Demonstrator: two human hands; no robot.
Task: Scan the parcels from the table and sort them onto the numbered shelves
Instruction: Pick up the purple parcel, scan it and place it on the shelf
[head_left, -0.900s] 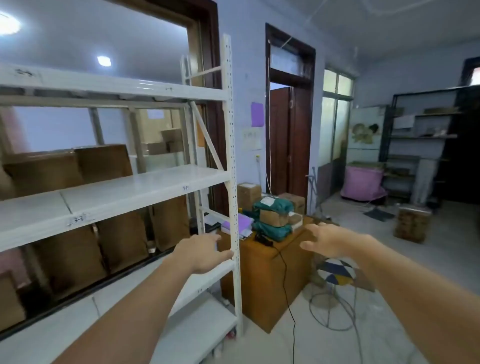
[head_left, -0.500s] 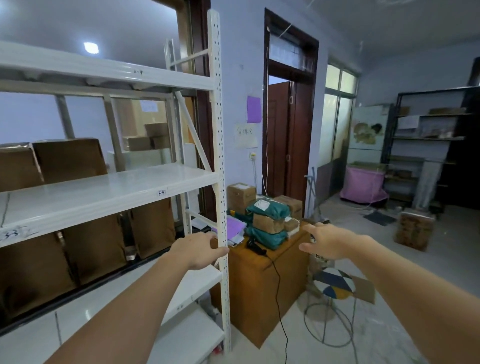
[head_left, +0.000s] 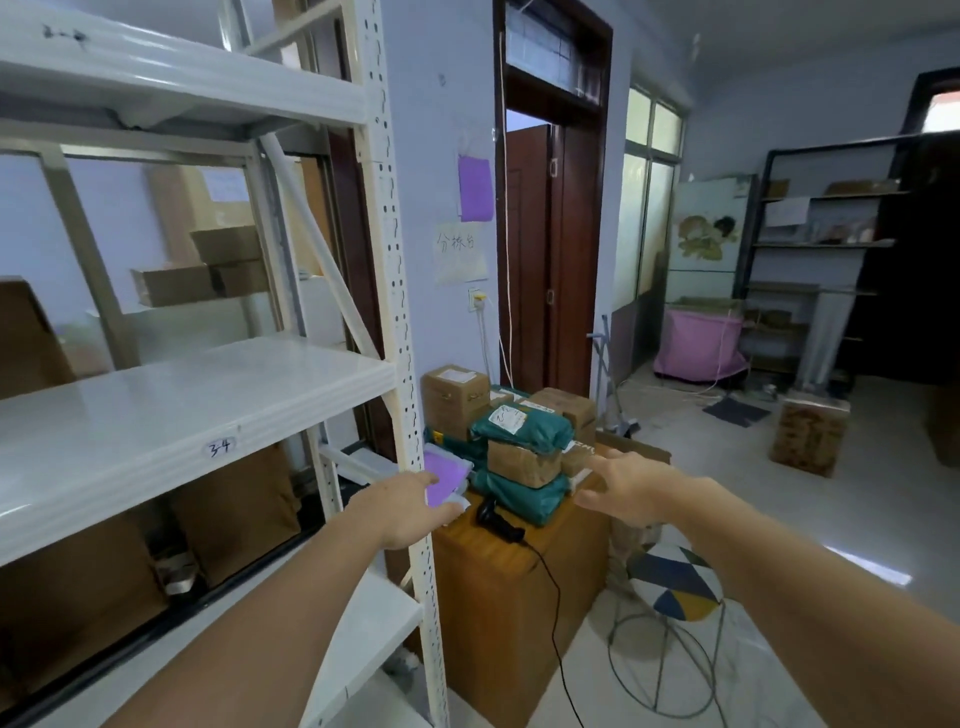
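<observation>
**Both hands reach for the parcel pile**

The parcels sit in a heap on the wooden table (head_left: 511, 597), just past the end of the white shelf rack (head_left: 400, 364). On top lies a green bag parcel (head_left: 522, 423) with a white label. Under it is a small brown box (head_left: 522, 462), and under that another green bag parcel (head_left: 519, 496). More brown boxes stand behind, near the wall. A purple flat parcel (head_left: 444, 475) lies at the left edge of the pile.

The black scanner (head_left: 493, 517) lies on the table in front of the heap, and its cord hangs down the table's side. It lies close to the parcels, probably so it is easy to grab.

The left hand (head_left: 405, 512) is stretched out with loose fingers and holds nothing. It shows just in front of the purple flat parcel, but I cannot tell if it touches it. The right hand (head_left: 628, 491) is out too, fingers spread, empty, next to the green bags. Both hands look ready to pick something up.

One shelf (head_left: 208, 410) has a tag that says 34, so a parcel can find its number there. A stool (head_left: 675, 582) stands by the table.
</observation>
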